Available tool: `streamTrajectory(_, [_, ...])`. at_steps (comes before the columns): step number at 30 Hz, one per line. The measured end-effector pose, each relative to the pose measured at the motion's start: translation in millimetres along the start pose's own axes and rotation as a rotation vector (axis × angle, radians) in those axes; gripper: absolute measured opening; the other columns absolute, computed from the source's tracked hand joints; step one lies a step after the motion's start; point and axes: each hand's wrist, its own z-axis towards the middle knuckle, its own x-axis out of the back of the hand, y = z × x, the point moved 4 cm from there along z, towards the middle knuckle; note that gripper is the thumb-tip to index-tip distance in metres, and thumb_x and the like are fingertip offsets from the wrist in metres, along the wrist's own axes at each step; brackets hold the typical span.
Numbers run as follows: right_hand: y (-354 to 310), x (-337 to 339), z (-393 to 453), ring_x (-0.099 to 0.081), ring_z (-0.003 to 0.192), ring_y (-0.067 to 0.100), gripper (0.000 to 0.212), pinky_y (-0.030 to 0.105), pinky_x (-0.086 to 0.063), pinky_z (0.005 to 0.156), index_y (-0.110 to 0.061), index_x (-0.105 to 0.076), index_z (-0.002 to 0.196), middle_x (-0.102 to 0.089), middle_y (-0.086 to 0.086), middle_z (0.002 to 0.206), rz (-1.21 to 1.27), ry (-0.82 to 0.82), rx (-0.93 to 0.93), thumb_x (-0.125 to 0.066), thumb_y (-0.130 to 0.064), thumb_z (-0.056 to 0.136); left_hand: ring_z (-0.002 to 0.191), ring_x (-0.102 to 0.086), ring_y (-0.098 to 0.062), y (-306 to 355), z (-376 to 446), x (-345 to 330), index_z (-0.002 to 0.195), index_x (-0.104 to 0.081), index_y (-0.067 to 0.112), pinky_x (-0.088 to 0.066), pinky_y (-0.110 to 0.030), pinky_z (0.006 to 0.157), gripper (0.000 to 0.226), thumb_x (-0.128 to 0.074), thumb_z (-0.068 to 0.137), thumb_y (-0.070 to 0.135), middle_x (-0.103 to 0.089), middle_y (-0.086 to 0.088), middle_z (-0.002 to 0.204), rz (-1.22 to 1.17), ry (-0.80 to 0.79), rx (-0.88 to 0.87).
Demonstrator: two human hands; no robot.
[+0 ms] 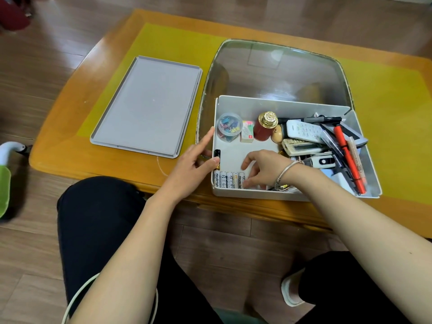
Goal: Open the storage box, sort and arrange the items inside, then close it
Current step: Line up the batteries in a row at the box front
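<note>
The open white storage box (280, 103) stands on the table's near right. Its grey lid (147, 106) lies flat to the left. Inside, a row of white batteries (226, 180) lines the near left corner. My left hand (192, 166) is at the box's left wall, thumb and curled fingers pinching a black battery (217, 154), index finger pointing up along the wall. My right hand (263, 168) reaches into the box, fingertips resting at the right end of the battery row. Further in are a jar of binder clips (229, 126), a red bottle with gold cap (265, 128), remotes (304, 133) and a red marker (348, 157).
A clear curved plastic sheet (268, 66) lies behind the box on the yellow mat (168, 45). The wooden table's front edge (245, 206) runs just under the box. My knees in black trousers are below it. A white-and-green object (5, 174) sits at the left on the floor.
</note>
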Motion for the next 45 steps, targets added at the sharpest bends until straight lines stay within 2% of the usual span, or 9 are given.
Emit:
streamTrajectory(10, [0, 0, -3, -0.064, 0.063, 0.014, 0.041, 0.011, -0.045, 0.045, -0.012, -0.055, 0.116, -0.073, 0.001, 0.087, 0.069, -0.109, 0.045, -0.072, -0.01, 0.079, 0.106, -0.055, -0.02, 6, -2, 1, 0.145, -0.018, 0.053, -0.052, -0.032, 0.089, 0.064, -0.053, 0.096, 0.032, -0.052, -0.002, 0.123, 0.006, 0.004, -0.006])
streamTrajectory(14, [6, 12, -9, -0.061, 0.047, 0.008, 0.045, 0.016, -0.044, 0.042, -0.017, -0.054, 0.112, -0.072, 0.0, 0.082, 0.1, -0.012, 0.045, -0.078, -0.02, 0.074, 0.108, -0.055, -0.021, 6, -2, 1, 0.145, -0.018, 0.053, -0.052, -0.033, 0.089, 0.064, -0.053, 0.096, 0.033, -0.051, -0.002, 0.125, 0.002, -0.004, -0.005])
streamTrajectory(19, [17, 38, -23, -0.052, 0.051, 0.0, 0.035, 0.006, -0.034, 0.05, -0.016, -0.066, 0.096, -0.066, -0.005, 0.073, -0.251, 0.14, 0.098, -0.082, -0.029, 0.068, 0.107, -0.055, -0.022, 4, -1, 2, 0.144, -0.019, 0.055, -0.052, -0.032, 0.09, 0.064, -0.054, 0.095, 0.034, -0.051, -0.002, 0.125, -0.008, -0.002, -0.008])
streamTrajectory(23, [26, 33, -27, -0.052, 0.069, 0.012, 0.021, 0.021, -0.041, 0.062, -0.022, -0.067, 0.085, -0.056, -0.009, 0.072, -0.58, 0.015, 0.084, -0.077, -0.034, 0.071, 0.108, -0.055, -0.022, 2, -2, 1, 0.143, -0.019, 0.058, -0.052, -0.032, 0.09, 0.064, -0.054, 0.095, 0.035, -0.051, -0.001, 0.126, -0.005, 0.0, -0.002])
streamTrajectory(27, [28, 16, -23, -0.057, 0.077, 0.017, 0.008, 0.021, -0.042, 0.064, -0.027, -0.065, 0.078, -0.06, -0.008, 0.078, -0.679, -0.058, 0.088, -0.063, -0.018, 0.078, 0.107, -0.055, -0.023, 3, -2, 1, 0.143, -0.019, 0.057, -0.051, -0.033, 0.091, 0.063, -0.054, 0.095, 0.035, -0.052, -0.002, 0.123, 0.001, 0.004, -0.006])
streamTrajectory(30, [25, 11, -16, -0.06, 0.078, 0.021, 0.014, 0.022, -0.046, 0.065, -0.027, -0.056, 0.067, -0.052, -0.009, 0.071, -0.665, -0.032, 0.094, -0.061, -0.019, 0.077, 0.109, -0.054, -0.024, 4, -2, 1, 0.144, -0.02, 0.056, -0.051, -0.036, 0.092, 0.063, -0.053, 0.095, 0.034, -0.051, -0.003, 0.125, -0.001, 0.001, -0.007])
streamTrajectory(37, [17, 10, -10, -0.058, 0.076, 0.024, 0.012, 0.026, -0.048, 0.067, -0.021, -0.062, 0.076, -0.057, -0.001, 0.074, -0.618, 0.072, 0.1, -0.065, -0.033, 0.078, 0.106, -0.054, -0.023, 3, -2, 1, 0.144, -0.018, 0.057, -0.052, -0.037, 0.09, 0.063, -0.052, 0.096, 0.035, -0.051, -0.002, 0.119, 0.001, -0.002, -0.006])
streamTrajectory(41, [10, 22, -8, -0.061, 0.08, 0.026, 0.019, 0.036, -0.044, 0.09, -0.009, -0.066, 0.081, -0.069, 0.006, 0.079, -0.277, 0.325, 0.105, -0.068, -0.028, 0.078, 0.109, -0.052, -0.018, 1, -1, 1, 0.143, -0.018, 0.057, -0.05, -0.025, 0.086, 0.063, -0.053, 0.095, 0.037, -0.05, 0.001, 0.125, 0.015, 0.008, -0.009])
streamTrajectory(45, [-3, 21, 4, -0.054, 0.063, 0.012, 0.017, 0.03, -0.048, 0.069, -0.016, -0.059, 0.09, -0.059, -0.006, 0.069, 0.071, 0.465, 0.067, -0.07, -0.025, 0.081, 0.107, -0.054, -0.019, 2, -1, 1, 0.144, -0.019, 0.056, -0.051, -0.032, 0.089, 0.063, -0.053, 0.095, 0.036, -0.051, 0.0, 0.123, 0.007, 0.009, -0.003])
